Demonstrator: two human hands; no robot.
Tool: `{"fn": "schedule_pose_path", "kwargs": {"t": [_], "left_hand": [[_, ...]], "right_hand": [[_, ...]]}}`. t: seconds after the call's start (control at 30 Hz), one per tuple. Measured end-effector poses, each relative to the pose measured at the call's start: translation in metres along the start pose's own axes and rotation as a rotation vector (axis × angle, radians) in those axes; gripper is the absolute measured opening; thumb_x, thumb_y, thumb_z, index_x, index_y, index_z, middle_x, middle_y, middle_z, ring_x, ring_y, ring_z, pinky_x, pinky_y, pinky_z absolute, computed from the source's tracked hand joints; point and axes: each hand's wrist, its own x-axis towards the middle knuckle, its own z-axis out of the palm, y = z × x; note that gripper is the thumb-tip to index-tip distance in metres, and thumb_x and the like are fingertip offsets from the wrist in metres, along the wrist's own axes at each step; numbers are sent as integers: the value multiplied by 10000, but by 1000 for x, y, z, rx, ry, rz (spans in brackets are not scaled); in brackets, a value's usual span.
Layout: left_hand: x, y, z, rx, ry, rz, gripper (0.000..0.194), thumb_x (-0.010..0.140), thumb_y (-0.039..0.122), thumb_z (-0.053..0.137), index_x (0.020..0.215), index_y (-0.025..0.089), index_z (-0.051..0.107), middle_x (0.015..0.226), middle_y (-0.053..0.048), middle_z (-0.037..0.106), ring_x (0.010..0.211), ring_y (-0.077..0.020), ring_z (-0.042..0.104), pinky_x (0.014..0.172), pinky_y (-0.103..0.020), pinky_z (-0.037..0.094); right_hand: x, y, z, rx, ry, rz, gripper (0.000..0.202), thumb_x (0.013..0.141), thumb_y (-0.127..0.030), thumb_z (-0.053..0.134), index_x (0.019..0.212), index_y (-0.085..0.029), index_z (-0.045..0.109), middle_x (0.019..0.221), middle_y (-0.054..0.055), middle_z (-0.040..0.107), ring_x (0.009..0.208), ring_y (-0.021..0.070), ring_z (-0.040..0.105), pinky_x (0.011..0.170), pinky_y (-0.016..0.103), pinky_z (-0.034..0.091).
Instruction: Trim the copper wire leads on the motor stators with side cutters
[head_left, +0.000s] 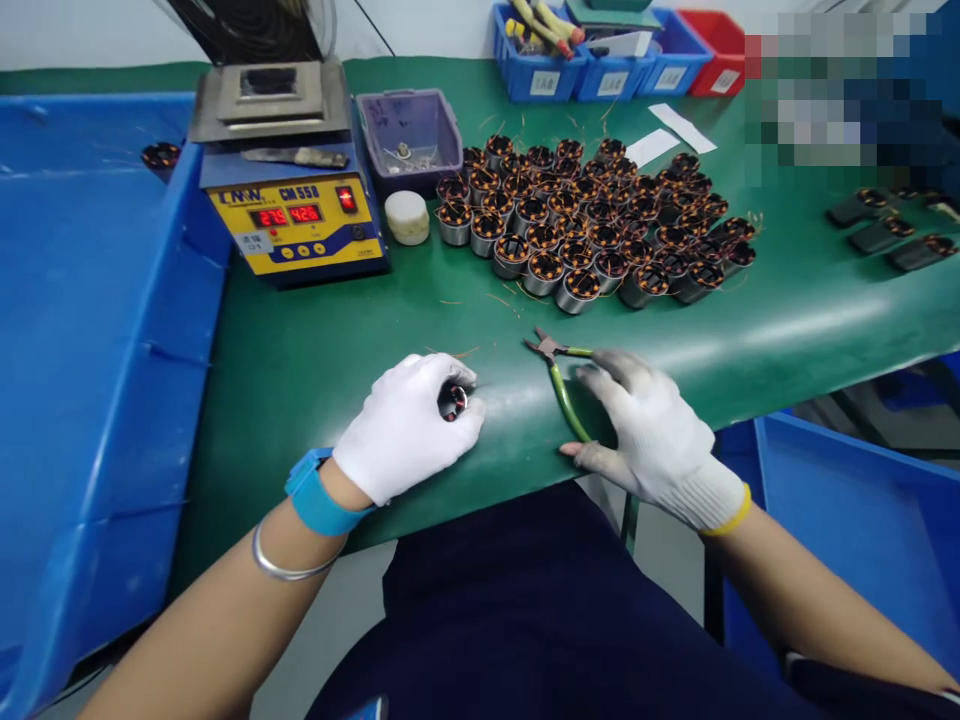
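My left hand (416, 425), in a white glove, is closed around a small motor stator (452, 401); only its dark, round end shows between thumb and fingers. On the right, my right hand (649, 425), gloved in white with a yellow cuff, is spread over the handles of green-handled cutters (568, 400). The cutters lie on the green mat with their jaws apart, pointing away from me. Its fingertips are near or on the handles, and no firm grip shows. Beyond both hands stand several metal stators (577, 288) with copper windings and loose wire ends.
A yellow-and-blue control unit (300, 225) stands at the back left, beside a purple bin (411, 180) and a round white container (407, 218). Large blue trays (90, 330) flank the green table (300, 330). Blue bins (544, 82) and a red bin (716, 60) line the back.
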Motion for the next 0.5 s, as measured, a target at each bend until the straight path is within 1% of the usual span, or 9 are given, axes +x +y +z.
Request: {"fn": "schedule_pose_path", "kwargs": {"t": [0.07, 0.1, 0.13, 0.2, 0.23, 0.27, 0.33, 0.43, 0.5], "left_hand": [[2, -1, 0, -6, 18, -41, 212, 813, 363, 603, 948, 213, 668, 964, -53, 727, 946, -256, 658, 889, -416, 517], [2, -2, -1, -8, 21, -59, 207, 814, 358, 599, 947, 216, 667, 968, -51, 728, 954, -257, 658, 888, -415, 517], [3, -2, -1, -14, 20, -74, 206, 815, 355, 595, 951, 218, 667, 976, -49, 729, 964, -259, 657, 892, -415, 516], [3, -3, -2, -36, 16, -105, 214, 809, 355, 599, 963, 224, 671, 993, -45, 730, 972, -257, 659, 901, -411, 517], [3, -3, -3, -51, 14, -124, 218, 803, 359, 606, 964, 227, 673, 995, -42, 730, 968, -253, 661, 903, -408, 519], [3, -3, -3, -68, 8, -142, 222, 799, 362, 612, 965, 228, 675, 998, -38, 731, 964, -249, 663, 904, -404, 522], [2, -3, -3, -105, -3, -165, 223, 801, 368, 614, 962, 227, 675, 1005, -33, 733, 962, -238, 664, 905, -392, 524], [3, -5, -3, -152, -11, -149, 213, 836, 381, 575, 936, 219, 671, 999, -33, 739, 976, -233, 657, 915, -386, 516], [4, -6, -2, -179, -8, -131, 211, 858, 372, 542, 907, 215, 673, 973, -34, 743, 970, -230, 656, 918, -383, 511]], "right_hand": [[8, 3, 1, -31, -3, 33, 1086, 624, -806, 670, 1377, -41, 502, 1472, 327, 400, 1340, 527, 378, 1036, 656, 369], [11, 8, 0, -42, -20, 35, 1155, 588, -824, 674, 1406, -33, 472, 1486, 333, 378, 1351, 539, 358, 1043, 668, 350], [14, 12, -2, -44, -47, 23, 1149, 602, -808, 668, 1425, -36, 451, 1485, 325, 387, 1349, 529, 370, 1043, 657, 353], [17, 19, -9, -49, -115, 8, 979, 713, -688, 640, 1449, -76, 434, 1457, 272, 461, 1299, 463, 455, 999, 583, 421], [18, 20, -13, -65, -147, 21, 870, 762, -602, 626, 1453, -108, 437, 1430, 237, 507, 1248, 426, 506, 942, 530, 464], [19, 19, -18, -92, -179, 47, 775, 792, -515, 615, 1450, -142, 450, 1395, 204, 552, 1184, 392, 551, 867, 473, 493], [21, 12, -26, -162, -236, 111, 634, 808, -387, 601, 1403, -189, 509, 1280, 156, 633, 1036, 337, 609, 716, 378, 487], [26, -1, -27, -250, -270, 167, 406, 850, -308, 546, 1223, -171, 632, 1030, 143, 680, 865, 295, 622, 624, 335, 433], [30, -4, -18, -245, -222, 205, 353, 867, -285, 518, 1160, -148, 658, 958, 150, 665, 842, 304, 618, 633, 355, 444]]}}
